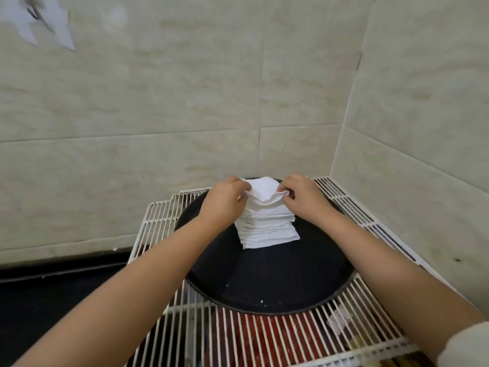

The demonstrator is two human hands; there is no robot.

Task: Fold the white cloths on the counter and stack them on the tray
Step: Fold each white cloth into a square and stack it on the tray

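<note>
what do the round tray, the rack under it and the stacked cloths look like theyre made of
Tray: dark, matte, probably coated metal or plastic; no shine shows.
Rack: thin parallel bars, likely white-coated wire.
Cloths: soft white fabric; the edges sag and the top one creases where both hands pinch it.

Pale, marbled wall tiles (158,88) cover two walls meeting in a corner at the right. White paper sheets (39,19) hang at the upper left. A white wire rack (370,308) fills the corner, over a dark desk (53,300).
</note>
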